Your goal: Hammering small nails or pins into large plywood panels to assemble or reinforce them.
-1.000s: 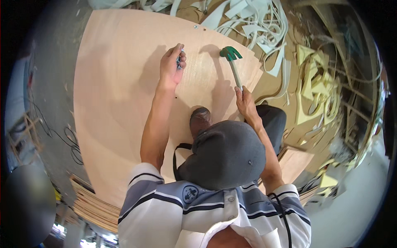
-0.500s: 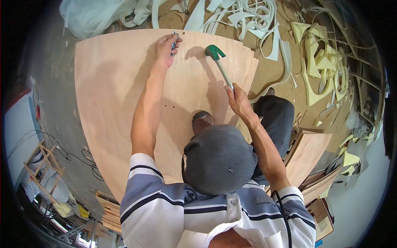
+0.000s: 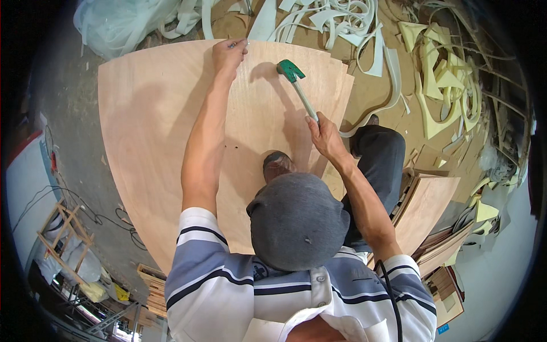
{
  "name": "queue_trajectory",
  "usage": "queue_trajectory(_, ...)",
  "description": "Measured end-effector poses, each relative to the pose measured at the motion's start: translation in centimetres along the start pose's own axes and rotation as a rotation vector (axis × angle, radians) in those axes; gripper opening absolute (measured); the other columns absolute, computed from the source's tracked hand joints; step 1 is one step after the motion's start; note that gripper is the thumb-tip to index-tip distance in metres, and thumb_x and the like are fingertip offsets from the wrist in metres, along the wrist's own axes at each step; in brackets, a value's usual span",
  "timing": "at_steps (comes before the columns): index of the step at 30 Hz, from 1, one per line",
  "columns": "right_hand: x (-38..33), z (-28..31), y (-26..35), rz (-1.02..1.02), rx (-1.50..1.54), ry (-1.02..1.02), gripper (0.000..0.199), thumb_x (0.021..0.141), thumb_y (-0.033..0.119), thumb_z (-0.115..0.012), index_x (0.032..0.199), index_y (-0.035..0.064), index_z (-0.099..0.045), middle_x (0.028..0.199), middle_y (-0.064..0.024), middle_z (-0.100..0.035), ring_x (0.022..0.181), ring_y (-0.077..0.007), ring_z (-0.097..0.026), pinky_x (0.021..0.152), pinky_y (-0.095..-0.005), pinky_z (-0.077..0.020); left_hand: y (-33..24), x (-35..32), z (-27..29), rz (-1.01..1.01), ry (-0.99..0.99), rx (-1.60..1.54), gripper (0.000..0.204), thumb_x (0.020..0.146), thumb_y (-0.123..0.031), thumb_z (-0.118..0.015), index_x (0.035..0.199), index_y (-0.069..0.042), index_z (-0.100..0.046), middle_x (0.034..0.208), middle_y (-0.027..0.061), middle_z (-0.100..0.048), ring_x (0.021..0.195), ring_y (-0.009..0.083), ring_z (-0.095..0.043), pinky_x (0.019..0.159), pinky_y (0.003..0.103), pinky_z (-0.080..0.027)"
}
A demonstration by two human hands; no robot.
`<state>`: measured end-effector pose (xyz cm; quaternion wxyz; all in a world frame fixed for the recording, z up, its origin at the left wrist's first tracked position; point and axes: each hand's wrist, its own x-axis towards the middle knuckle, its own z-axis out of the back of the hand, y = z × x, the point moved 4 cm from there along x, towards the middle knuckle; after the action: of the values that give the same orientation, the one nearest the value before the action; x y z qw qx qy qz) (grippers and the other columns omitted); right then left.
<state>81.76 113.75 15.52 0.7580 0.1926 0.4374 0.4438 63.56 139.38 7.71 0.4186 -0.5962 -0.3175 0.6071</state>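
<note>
A stack of curved plywood sheets [image 3: 148, 119] lies under both of my arms. At its far edge my left hand [image 3: 228, 58] is closed, pinching small shiny metal fittings [image 3: 247, 43] between thumb and fingers; their exact kind is too small to tell. My right hand [image 3: 326, 135] grips the lower handle of a claw hammer [image 3: 303, 100]. The hammer has a green head and a pale handle, and is held above the plywood, its shadow falling on the sheet. Two small dark holes [image 3: 231, 146] show in the wood nearer to me.
My brown shoe [image 3: 277, 165] rests on the plywood. White foam strips [image 3: 336, 23] and yellow foam offcuts [image 3: 436, 85] lie beyond and to the right. Plywood boards [image 3: 427, 196] lean at the right. A dark cable [image 3: 97, 216] runs along the left floor.
The fingers of my left hand have turned and drawn in around the metal pieces at the far edge, with one small piece now at the fingertips. The hammer stays raised in nearly the same place.
</note>
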Motion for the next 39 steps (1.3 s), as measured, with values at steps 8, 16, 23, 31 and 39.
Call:
queue_trajectory(8, 0.2, -0.3, -0.1, 0.008, 0.016, 0.000, 0.033, 0.094, 0.027, -0.049, 0.081, -0.0035, -0.048, 0.062, -0.0272, -0.049, 0.060, -0.0432, -0.055, 0.055, -0.0459, -0.0403, -0.7, 0.6, 0.8, 0.005, -0.055, 0.180, 0.017, 0.077, -0.011, -0.071, 0.088, 0.003, -0.069, 0.065, 0.0049, -0.062, 0.050, 0.0064, -0.048, 0.044, 0.020, -0.036)
queue_trajectory(16, 0.2, -0.2, -0.2, -0.014, -0.004, 0.011, 0.035, 0.094, 0.029, -0.049, 0.081, -0.0037, -0.048, 0.062, -0.0261, -0.049, 0.059, -0.0421, -0.053, 0.056, -0.0448, -0.0405, 0.0, 0.2, 1.9, -0.132, -0.025, 0.150, 0.018, 0.076, -0.015, -0.071, 0.086, 0.001, -0.071, 0.066, 0.0062, -0.066, 0.053, 0.0088, -0.055, 0.049, 0.023, -0.043)
queue_trajectory(23, 0.2, -0.2, -0.1, -0.003, -0.014, 0.011, 0.037, 0.094, 0.031, -0.048, 0.080, -0.0034, -0.047, 0.061, -0.0261, -0.047, 0.058, -0.0423, -0.050, 0.056, -0.0451, -0.0402, 0.1, 0.4, 1.4, -0.157, 0.063, 0.223, 0.020, 0.081, -0.018, -0.069, 0.089, 0.000, -0.070, 0.069, 0.0036, -0.064, 0.054, 0.0066, -0.051, 0.048, 0.022, -0.040)
queue_trajectory(31, 0.1, -0.5, -0.6, 0.010, -0.019, -0.006, 0.036, 0.094, 0.030, -0.048, 0.078, -0.0028, -0.045, 0.061, -0.0268, -0.046, 0.060, -0.0447, -0.049, 0.056, -0.0456, -0.0402, 0.7, 0.6, 1.3, -0.177, -0.072, 0.239, 0.017, 0.076, -0.018, -0.067, 0.077, -0.002, -0.071, 0.065, 0.0049, -0.066, 0.053, 0.0119, -0.058, 0.053, 0.028, -0.045)
queue_trajectory(39, 0.3, -0.6, -0.6, -0.003, 0.034, -0.003, 0.034, 0.093, 0.028, -0.049, 0.079, -0.0035, -0.046, 0.062, -0.0275, -0.046, 0.060, -0.0455, -0.050, 0.055, -0.0455, -0.0399, -0.6, 0.8, 1.4, 0.073, -0.009, 0.087, 0.013, 0.072, -0.011, -0.072, 0.072, 0.001, -0.067, 0.063, 0.0038, -0.061, 0.050, 0.0076, -0.047, 0.044, 0.021, -0.035)
